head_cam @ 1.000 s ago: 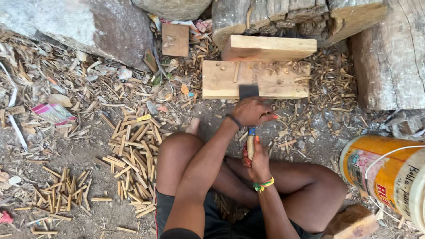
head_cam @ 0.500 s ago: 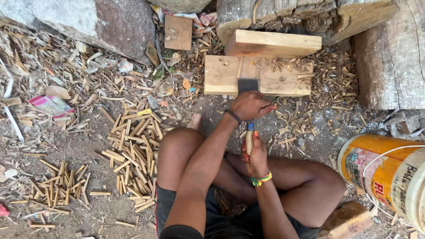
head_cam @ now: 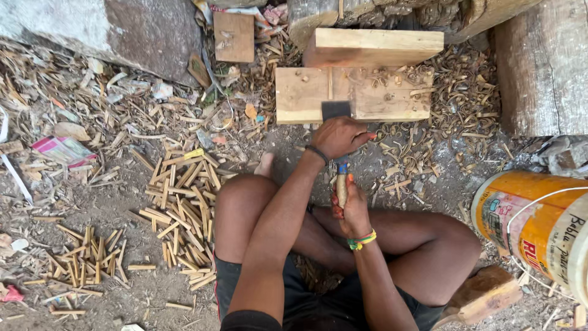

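- The person sits cross-legged on the bare dirt ground point(head_cam: 122, 214), seen from above, with both hands out in front of the knees.
- The left hand point(head_cam: 343, 136) is curled shut over the top of a dark, flat metal blade point(head_cam: 335, 110), pressing it against the near edge of a pale rectangular wooden block point(head_cam: 373, 95).
- The right hand point(head_cam: 350, 208) is wrapped closed around a short wooden handle with a blue band point(head_cam: 342, 181), held upright just below the left hand; a multicoloured beaded bracelet point(head_cam: 362, 240) sits on that wrist.
- Whether blade and handle are one tool cannot be told, as the left hand covers the join.
- A second pale wooden plank point(head_cam: 380, 46) lies on the far side of the block, touching it.
- Left of the person's knee lies a heap of short split wooden sticks point(head_cam: 184, 202), with a smaller heap point(head_cam: 92, 257) further left.
- Wood shavings and curls point(head_cam: 453, 98) litter the ground around the block.
- An orange and white plastic bucket point(head_cam: 539, 224) stands at the right, near the person's leg.
- A grey stone slab point(head_cam: 122, 30) lies at the far left.
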